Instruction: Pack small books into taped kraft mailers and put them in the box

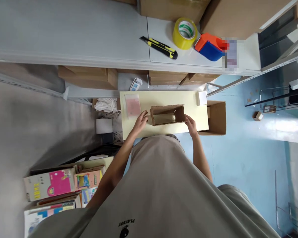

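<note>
A narrow, open-topped cardboard box (167,123) stands in the middle of the pale yellow tabletop (196,119). At its right end, my right hand (190,125) grips the cardboard edge between thumb and fingers. My left hand (141,122) is just off the box's left end, fingers stretched out and apart, with nothing visible in them. Beyond my left hand lies a clear plastic packet (132,105) with a pinkish sheet. A small white box (202,98) sits at the table's far right corner.
Above the table, a grey shelf (89,36) carries a utility knife (161,48), a roll of tape (185,33) and an orange-and-blue tape dispenser (211,47). An open carton (218,118) is at the table's right. Stacked books (54,185) are at lower left.
</note>
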The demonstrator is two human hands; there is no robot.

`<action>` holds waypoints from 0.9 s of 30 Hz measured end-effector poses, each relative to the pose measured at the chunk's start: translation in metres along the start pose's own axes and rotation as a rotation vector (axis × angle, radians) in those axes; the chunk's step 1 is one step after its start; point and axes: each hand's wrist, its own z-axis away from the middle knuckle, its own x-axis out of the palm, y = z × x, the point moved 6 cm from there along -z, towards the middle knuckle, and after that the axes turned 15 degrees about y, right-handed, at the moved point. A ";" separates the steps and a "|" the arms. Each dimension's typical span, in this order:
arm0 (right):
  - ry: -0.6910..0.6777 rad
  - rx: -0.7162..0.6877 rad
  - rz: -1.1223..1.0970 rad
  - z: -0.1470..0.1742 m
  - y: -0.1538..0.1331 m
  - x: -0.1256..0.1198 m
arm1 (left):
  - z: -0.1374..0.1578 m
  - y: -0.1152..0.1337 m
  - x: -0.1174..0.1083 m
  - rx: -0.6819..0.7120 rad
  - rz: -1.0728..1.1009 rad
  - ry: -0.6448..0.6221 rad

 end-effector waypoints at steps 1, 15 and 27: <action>0.001 0.006 0.009 -0.006 -0.003 -0.001 | 0.004 -0.001 -0.002 -0.019 -0.005 0.010; -0.310 -0.024 -0.035 -0.029 -0.037 0.011 | 0.045 0.053 0.037 -0.027 0.020 0.130; -0.201 -0.080 0.084 -0.086 -0.016 -0.006 | 0.020 0.054 0.084 0.024 -0.093 0.231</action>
